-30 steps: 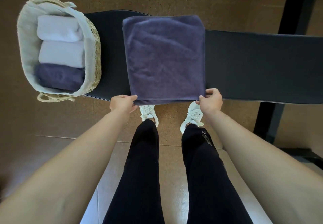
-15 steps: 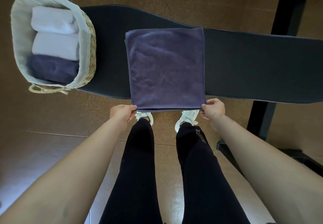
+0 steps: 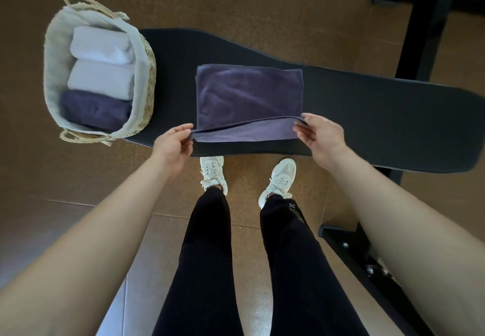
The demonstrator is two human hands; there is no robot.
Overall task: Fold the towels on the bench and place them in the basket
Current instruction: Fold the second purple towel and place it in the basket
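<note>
A dark purple towel (image 3: 249, 94) lies on the black padded bench (image 3: 380, 123). Its near edge is lifted off the bench. My left hand (image 3: 173, 144) pinches the near left corner and my right hand (image 3: 320, 136) pinches the near right corner. A woven basket (image 3: 147, 84) with a pale cloth liner stands on the bench's left end. Inside it lie two white folded towels (image 3: 101, 63) and one dark purple folded towel (image 3: 95, 110), side by side.
The bench stands on a brown floor. My legs in black trousers and white shoes (image 3: 212, 173) stand just in front of it. A black metal frame (image 3: 430, 18) rises at the upper right, and another black bar (image 3: 349, 246) runs along the floor at the lower right.
Both hands have raised the towel's near edge and carried it away from me over the towel. The towel now sits wholly on the bench instead of hanging over its front edge.
</note>
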